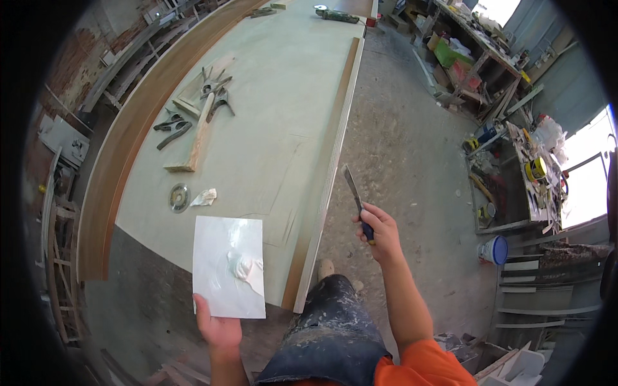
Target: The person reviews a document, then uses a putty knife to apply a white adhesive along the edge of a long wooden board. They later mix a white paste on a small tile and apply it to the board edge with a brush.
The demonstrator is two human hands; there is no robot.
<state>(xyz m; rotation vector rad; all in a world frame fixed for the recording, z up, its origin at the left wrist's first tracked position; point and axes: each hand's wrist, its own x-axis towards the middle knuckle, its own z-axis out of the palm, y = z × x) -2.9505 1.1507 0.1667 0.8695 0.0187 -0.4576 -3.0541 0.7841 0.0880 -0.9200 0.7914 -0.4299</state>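
Observation:
In my left hand I hold a flat white board by its lower left corner, thumb on top. A lump of white paste lies smeared on the right half of the board. The fingers of my right hand are closed around the dark handle of a putty knife. Its blade points up and away, apart from the board, over the floor right of the table. Just beyond the board, a round disc and a crumpled white scrap lie on the long pale tabletop.
Spring clamps and a wooden strip rest on the table's left side. A raised brown edge runs along its left. A power tool lies at the far end. Cluttered shelves and a white bucket stand at right.

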